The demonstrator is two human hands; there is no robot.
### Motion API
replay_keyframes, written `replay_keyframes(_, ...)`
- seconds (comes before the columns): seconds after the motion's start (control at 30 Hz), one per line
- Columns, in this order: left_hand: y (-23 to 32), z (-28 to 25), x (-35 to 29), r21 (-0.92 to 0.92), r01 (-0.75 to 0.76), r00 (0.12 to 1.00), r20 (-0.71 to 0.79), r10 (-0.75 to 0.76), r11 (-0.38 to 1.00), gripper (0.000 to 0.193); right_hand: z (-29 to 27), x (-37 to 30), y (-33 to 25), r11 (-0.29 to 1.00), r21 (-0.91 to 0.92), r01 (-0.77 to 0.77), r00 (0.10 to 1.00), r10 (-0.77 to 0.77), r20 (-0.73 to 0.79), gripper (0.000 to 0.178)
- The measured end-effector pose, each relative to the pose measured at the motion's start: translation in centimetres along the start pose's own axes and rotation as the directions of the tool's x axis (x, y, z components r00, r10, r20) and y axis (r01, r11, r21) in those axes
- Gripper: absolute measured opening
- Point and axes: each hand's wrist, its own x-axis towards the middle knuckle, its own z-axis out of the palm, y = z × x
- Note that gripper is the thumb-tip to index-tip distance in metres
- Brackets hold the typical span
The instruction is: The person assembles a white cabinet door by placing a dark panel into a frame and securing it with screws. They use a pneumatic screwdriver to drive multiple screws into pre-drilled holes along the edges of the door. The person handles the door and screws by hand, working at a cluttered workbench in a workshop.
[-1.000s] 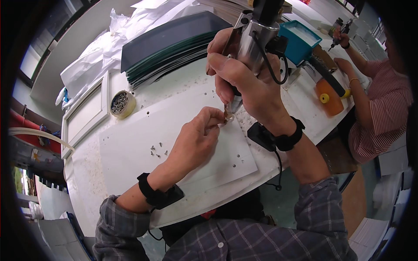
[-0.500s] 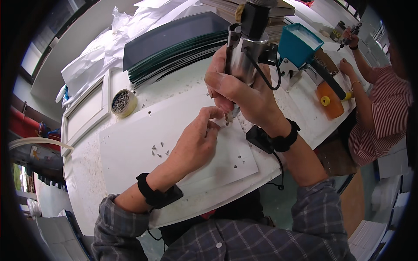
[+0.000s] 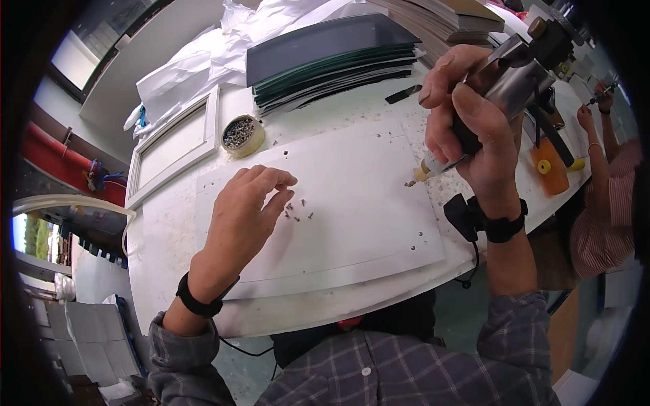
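Note:
My right hand [image 3: 481, 128] wraps round a power screwdriver [image 3: 511, 88] with a shiny metal body, tilted with its pale yellowish tip down to the left. A small screw [image 3: 409, 183] shows at that tip, over the right part of a white panel [image 3: 345, 230]; whether it touches the panel I cannot tell. My left hand [image 3: 244, 210] hovers above the panel's left side, thumb and forefinger apart with nothing seen between them. Just beside those fingertips lie several loose screws [image 3: 298, 215]. More screws sit in the panel near its edges.
A round tub of screws [image 3: 242, 137] stands behind the panel. A white frame [image 3: 172, 145] lies to the left, with a stack of dark glass sheets [image 3: 332, 57] and crumpled white wrapping [image 3: 196, 71] farther back. At right are an orange bottle [image 3: 552, 169] and a co-worker [image 3: 609, 216].
My hands have parted: the left moved left to the loose screws, and the right drew right with the screwdriver, now tilted. Earlier, the left fingers were at the screwdriver's tip. The view has shifted.

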Motion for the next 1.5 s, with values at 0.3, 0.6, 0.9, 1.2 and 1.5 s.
replay_keyframes(0.3, 1.0, 2.2, -2.9, 0.282, -0.132, 0.991, 0.005, 0.136, 0.95, 0.016, 0.0, -0.7, 0.4, 0.999, 0.049, 0.004, 1.0, -0.004, -0.012, 0.029)
replay_keyframes(0.6, 1.3, 3.4, -1.5, 0.47, -0.246, 0.969, 0.143, 0.202, 0.847, 0.011, -1.2, -0.9, -0.6, 0.999, 0.049, 0.0, 1.0, 0.001, -0.025, 0.031)
replay_keyframes(0.9, 3.2, 2.8, 0.4, 0.181, -0.204, 0.959, 0.233, 0.159, 0.962, 0.018, -2.3, -1.1, -0.9, 0.983, 0.165, 0.082, 0.997, -0.08, -0.019, 0.029)
replay_keyframes(1.2, 4.3, 4.4, 0.5, -0.667, 0.456, 0.879, 0.442, -0.18, 0.589, 0.018, -2.3, -1.2, -0.8, 0.898, 0.413, 0.154, 0.979, -0.194, 0.056, 0.028)
replay_keyframes(1.5, 3.7, 6.3, 0.1, -0.847, 0.501, 0.866, 0.489, -0.109, 0.179, 0.013, -0.8, -1.4, 0.0, 0.839, 0.52, 0.159, 0.982, -0.19, 0.006, 0.026)
